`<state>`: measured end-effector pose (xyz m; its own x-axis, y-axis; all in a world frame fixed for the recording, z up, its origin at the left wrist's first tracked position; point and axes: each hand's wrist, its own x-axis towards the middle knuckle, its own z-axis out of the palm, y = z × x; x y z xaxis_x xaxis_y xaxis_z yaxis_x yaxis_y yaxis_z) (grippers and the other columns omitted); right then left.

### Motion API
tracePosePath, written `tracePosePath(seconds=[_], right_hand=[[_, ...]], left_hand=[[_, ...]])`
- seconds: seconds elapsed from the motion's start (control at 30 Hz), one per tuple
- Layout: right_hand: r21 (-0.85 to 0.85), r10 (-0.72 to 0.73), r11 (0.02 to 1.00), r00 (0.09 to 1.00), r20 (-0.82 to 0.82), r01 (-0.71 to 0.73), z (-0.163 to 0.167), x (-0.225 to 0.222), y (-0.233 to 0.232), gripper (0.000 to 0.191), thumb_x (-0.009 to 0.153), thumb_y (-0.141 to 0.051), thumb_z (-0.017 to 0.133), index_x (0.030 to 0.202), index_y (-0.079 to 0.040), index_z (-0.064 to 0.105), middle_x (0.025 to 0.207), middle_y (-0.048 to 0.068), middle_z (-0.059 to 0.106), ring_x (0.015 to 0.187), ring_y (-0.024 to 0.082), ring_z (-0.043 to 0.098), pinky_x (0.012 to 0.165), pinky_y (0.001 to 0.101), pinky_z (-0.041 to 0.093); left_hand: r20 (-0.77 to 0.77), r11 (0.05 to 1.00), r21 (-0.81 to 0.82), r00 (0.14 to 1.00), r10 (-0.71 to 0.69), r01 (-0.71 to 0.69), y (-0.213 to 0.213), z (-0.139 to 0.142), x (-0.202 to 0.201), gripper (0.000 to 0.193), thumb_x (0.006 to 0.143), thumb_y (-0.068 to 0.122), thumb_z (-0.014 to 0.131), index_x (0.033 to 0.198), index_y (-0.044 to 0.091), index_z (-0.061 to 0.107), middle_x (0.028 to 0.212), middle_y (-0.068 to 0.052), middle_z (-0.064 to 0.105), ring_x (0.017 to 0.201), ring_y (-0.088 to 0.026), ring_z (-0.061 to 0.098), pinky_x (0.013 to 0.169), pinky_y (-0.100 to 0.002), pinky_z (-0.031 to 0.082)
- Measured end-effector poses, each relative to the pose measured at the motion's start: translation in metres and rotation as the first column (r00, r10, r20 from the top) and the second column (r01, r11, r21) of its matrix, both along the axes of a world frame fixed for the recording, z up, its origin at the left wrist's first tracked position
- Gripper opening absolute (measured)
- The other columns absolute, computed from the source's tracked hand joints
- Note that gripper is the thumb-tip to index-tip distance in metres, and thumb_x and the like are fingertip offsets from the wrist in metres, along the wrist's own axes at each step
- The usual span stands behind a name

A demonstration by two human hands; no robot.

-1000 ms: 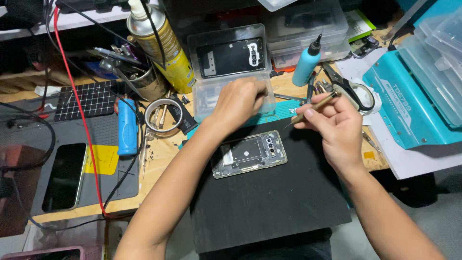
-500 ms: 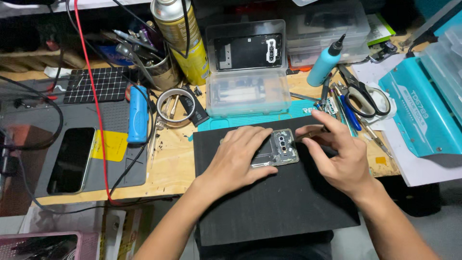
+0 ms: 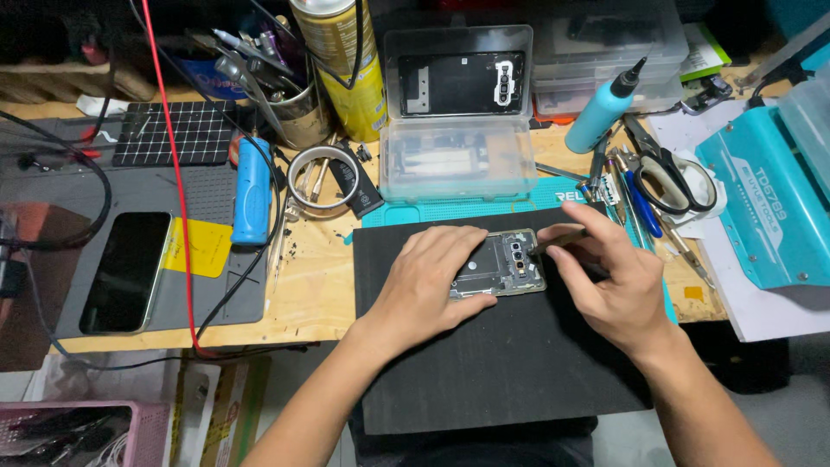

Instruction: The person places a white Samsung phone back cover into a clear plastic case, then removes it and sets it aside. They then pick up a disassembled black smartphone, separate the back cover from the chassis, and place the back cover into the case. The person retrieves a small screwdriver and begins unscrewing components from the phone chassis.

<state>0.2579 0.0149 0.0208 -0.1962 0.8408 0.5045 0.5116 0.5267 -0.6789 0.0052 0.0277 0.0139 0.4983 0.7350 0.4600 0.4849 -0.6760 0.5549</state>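
An opened phone [image 3: 501, 264], its back removed to show dark plates and a small metal camera block, lies flat near the far edge of a matte black mat [image 3: 493, 363] on a wooden counter [image 3: 316, 290]. The left hand [image 3: 428, 285] rests palm-down across the phone's left half, fingers pressed together and curled over its near edge to hold it. The right hand [image 3: 609, 281] arches over the mat just beside the phone's right end, thumb and forefinger pinching a thin tool [image 3: 558, 241] whose tip meets the phone's far right corner. Both bare forearms angle in from the near edge. Beyond the mat stand a clear plastic box [image 3: 458, 164], a teal squeeze bottle [image 3: 601, 108] and scissors [image 3: 661, 173]; a glossy black phone [image 3: 125, 272] lies towards the left edge.
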Motion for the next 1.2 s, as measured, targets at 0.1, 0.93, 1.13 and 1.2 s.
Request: tracePosePath(seconds=[0.1, 0.93, 1.13, 1.2], right_hand=[[0.022, -0.006, 1.0, 0.999, 0.031, 0.005, 0.003, -0.001, 0.0, 0.057, 0.094, 0.007, 0.068, 0.145, -0.003, 0.047, 0.107, 0.013, 0.076, 0.097, 0.019, 0.077, 0.085, 0.0301, 0.063], [0.086, -0.107, 0.992, 0.983, 0.15, 0.094, 0.015, -0.005, 0.021, 0.048, 0.083, -0.008, 0.087, 0.125, -0.003, 0.065, 0.084, 0.008, 0.07, 0.066, 0.014, 0.068, 0.061, 0.0282, 0.054], [0.187, -0.065, 0.982, 0.977, 0.202, 0.026, 0.018, -0.007, 0.02, 0.044, 0.082, -0.007, 0.087, 0.12, -0.006, 0.066, 0.082, 0.008, 0.066, 0.069, 0.017, 0.067, 0.062, 0.0308, 0.052], [0.155, -0.075, 0.987, 0.979, 0.189, 0.045, 0.019, -0.007, 0.02, 0.04, 0.084, -0.006, 0.086, 0.119, -0.006, 0.067, 0.083, 0.008, 0.068, 0.07, 0.016, 0.068, 0.063, 0.0306, 0.053]], left_hand=[[0.009, 1.0, 0.009, 1.0, 0.002, -0.002, 0.0, 0.0, 0.001, 0.073, 0.076, 0.029, 0.086, 0.136, 0.001, 0.055, 0.132, -0.015, 0.063, 0.125, -0.035, 0.058, 0.107, -0.047, 0.044], [0.024, 1.0, -0.001, 1.0, 0.018, -0.017, 0.0, 0.0, 0.003, 0.072, 0.073, 0.029, 0.088, 0.133, 0.002, 0.058, 0.129, -0.014, 0.065, 0.121, -0.034, 0.06, 0.104, -0.045, 0.046], [0.019, 1.0, 0.007, 1.0, 0.016, -0.017, 0.001, 0.0, 0.002, 0.072, 0.073, 0.029, 0.088, 0.132, 0.002, 0.058, 0.129, -0.014, 0.065, 0.121, -0.034, 0.06, 0.104, -0.045, 0.046], [0.021, 1.0, -0.011, 1.0, 0.022, -0.022, 0.0, -0.001, 0.003, 0.072, 0.072, 0.029, 0.088, 0.132, 0.002, 0.058, 0.129, -0.014, 0.065, 0.121, -0.034, 0.06, 0.104, -0.045, 0.047]])
